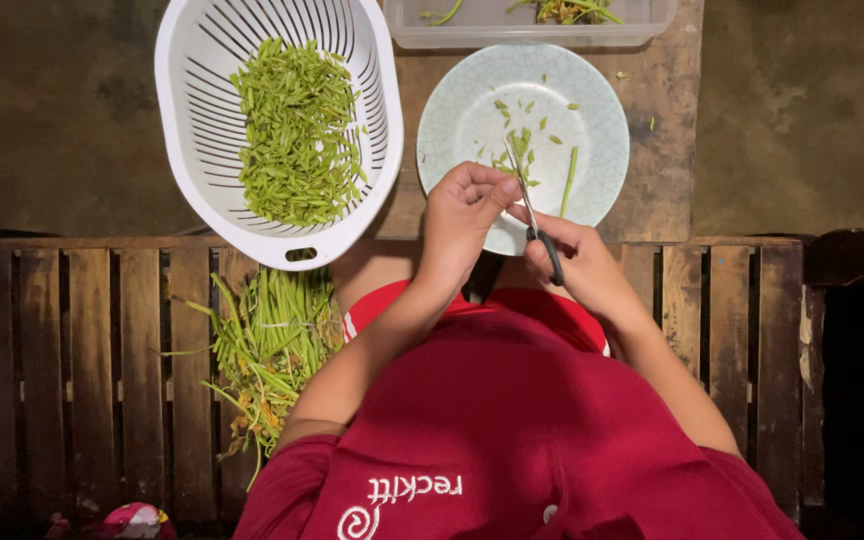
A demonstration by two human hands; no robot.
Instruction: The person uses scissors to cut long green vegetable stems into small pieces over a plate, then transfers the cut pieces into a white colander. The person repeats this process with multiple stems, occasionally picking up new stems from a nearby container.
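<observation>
Now, biggest first.
Bench: dark wood slats (102, 380), under everything near.
Colander: white (192, 150), full of cut green bits (297, 130).
Plate: pale round (592, 130), a few bits on it.
Stems: long green bunch (272, 345) on the bench.
Left hand (460, 225): fingers pinched together on a thin stem; the stem itself is hidden.
Right hand (577, 265): closed around the scissors (534, 205), over the plate.
</observation>
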